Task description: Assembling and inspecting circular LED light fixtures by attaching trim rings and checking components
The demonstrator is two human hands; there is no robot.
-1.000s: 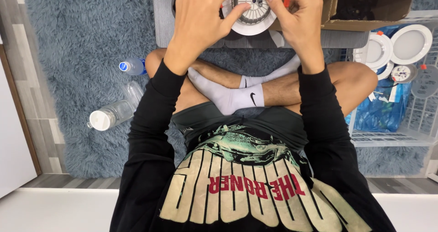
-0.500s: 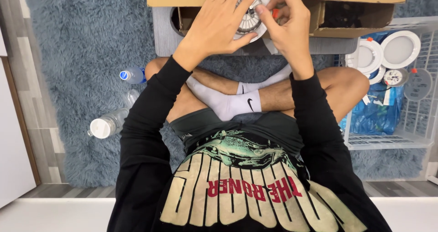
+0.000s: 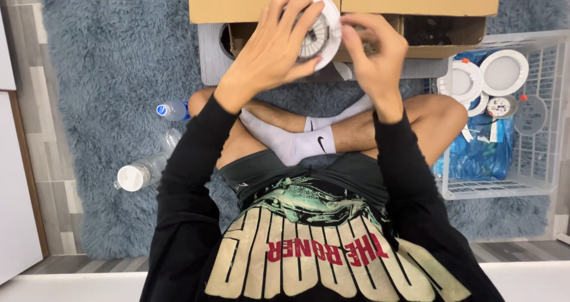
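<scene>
The left hand (image 3: 270, 58) has its fingers wrapped around a round white downlight (image 3: 317, 30), held up at twelve o'clock before the open cardboard box (image 3: 344, 5). The right hand (image 3: 371, 55) pinches the lamp's edge. At three o'clock, a white wire basket (image 3: 534, 177) holds more lamps.

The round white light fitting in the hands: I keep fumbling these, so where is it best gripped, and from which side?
Probably by the flat white rim. The left hand already spans the round white light fitting that way, fingers wrapped over the rim from the left. The finned centre faces the camera and is likely awkward to pinch. The right hand works at its right edge.
</scene>
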